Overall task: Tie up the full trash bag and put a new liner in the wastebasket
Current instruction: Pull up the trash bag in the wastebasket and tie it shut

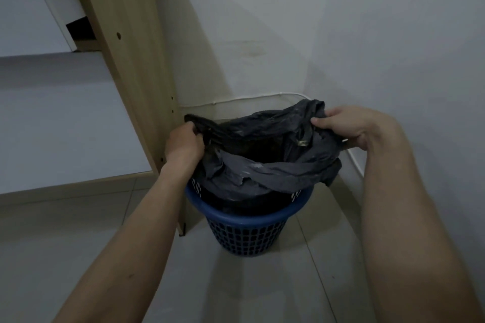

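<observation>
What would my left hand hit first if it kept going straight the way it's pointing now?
Probably the wooden furniture panel. Your left hand grips the trash bag rim right beside that upright board, pointing up and away; depth is unclear, so it might slip past toward the wall.

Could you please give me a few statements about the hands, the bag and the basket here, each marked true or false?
1. Both hands grip the black trash bag at its top edge. True: the left hand and the right hand hold opposite sides.
2. The bag is already knotted shut. False: its mouth is open between the hands.
3. The wastebasket is blue with a perforated wall. True.
4. The bag has been lifted clear of the basket. False: its lower part sits inside.
5. The basket lies tipped on its side. False: it stands upright on the tiled floor.
</observation>
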`<action>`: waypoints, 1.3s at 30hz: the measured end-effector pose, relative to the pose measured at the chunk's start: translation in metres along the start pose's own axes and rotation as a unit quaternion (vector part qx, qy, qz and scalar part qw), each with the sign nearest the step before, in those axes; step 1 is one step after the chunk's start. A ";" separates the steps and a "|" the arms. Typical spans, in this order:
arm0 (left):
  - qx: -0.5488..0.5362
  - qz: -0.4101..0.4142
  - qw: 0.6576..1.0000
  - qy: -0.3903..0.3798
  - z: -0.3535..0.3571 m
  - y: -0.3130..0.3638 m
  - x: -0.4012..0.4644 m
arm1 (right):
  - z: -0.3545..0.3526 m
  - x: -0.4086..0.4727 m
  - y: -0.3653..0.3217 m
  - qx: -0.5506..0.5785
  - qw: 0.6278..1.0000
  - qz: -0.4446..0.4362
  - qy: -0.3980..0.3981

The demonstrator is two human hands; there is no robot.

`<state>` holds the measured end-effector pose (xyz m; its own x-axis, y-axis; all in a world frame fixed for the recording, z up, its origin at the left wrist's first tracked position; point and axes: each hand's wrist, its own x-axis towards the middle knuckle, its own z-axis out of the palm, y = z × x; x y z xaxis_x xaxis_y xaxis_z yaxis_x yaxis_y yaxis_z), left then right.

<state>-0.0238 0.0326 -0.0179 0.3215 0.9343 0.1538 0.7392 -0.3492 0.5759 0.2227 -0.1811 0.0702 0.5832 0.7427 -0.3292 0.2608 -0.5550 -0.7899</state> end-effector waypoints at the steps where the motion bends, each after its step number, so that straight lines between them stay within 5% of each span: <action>1: -0.017 0.026 0.999 0.030 -0.001 0.003 0.002 | 0.002 0.000 -0.001 0.006 1.000 0.009 0.008; 7: -0.210 0.125 0.953 0.178 -0.028 0.031 -0.011 | 0.004 0.011 -0.004 0.321 0.945 0.044 -0.042; 12: -0.414 -0.008 0.908 0.061 -0.035 0.040 -0.007 | -0.001 0.021 0.008 0.491 0.867 -0.064 -0.058; 15: -0.525 0.005 0.848 -0.072 -0.031 0.028 -0.004 | 0.003 0.019 0.015 0.472 0.868 -0.121 -0.090; 18: -0.379 0.068 0.913 -0.133 -0.025 0.019 -0.003 | 0.011 0.019 0.022 0.427 0.885 -0.175 -0.061; 23: -0.275 0.083 0.958 -0.008 -0.028 0.024 0.002 | 0.010 0.018 0.014 0.144 0.973 -0.166 0.076; 25: -0.291 0.055 0.955 0.024 -0.033 0.027 0.001 | 0.005 0.017 0.008 0.022 0.970 -0.177 0.165; 30: -0.378 0.002 0.926 0.017 -0.040 0.034 -0.004 | 0.005 0.034 0.010 -0.064 0.922 -0.219 0.312; 34: -0.478 0.006 0.869 -0.128 -0.037 0.023 -0.005 | 0.012 0.042 0.022 0.024 0.968 -0.118 0.221; 39: -0.368 0.070 0.918 -0.131 -0.029 0.019 -0.005 | 0.010 0.026 0.020 0.101 0.990 -0.011 0.100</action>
<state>-0.0286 0.0236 0.0157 0.5847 0.8016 0.1250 0.1101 -0.2310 0.9667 0.2349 -0.1692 0.0411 0.7252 0.6531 -0.2181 0.1274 -0.4386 -0.8896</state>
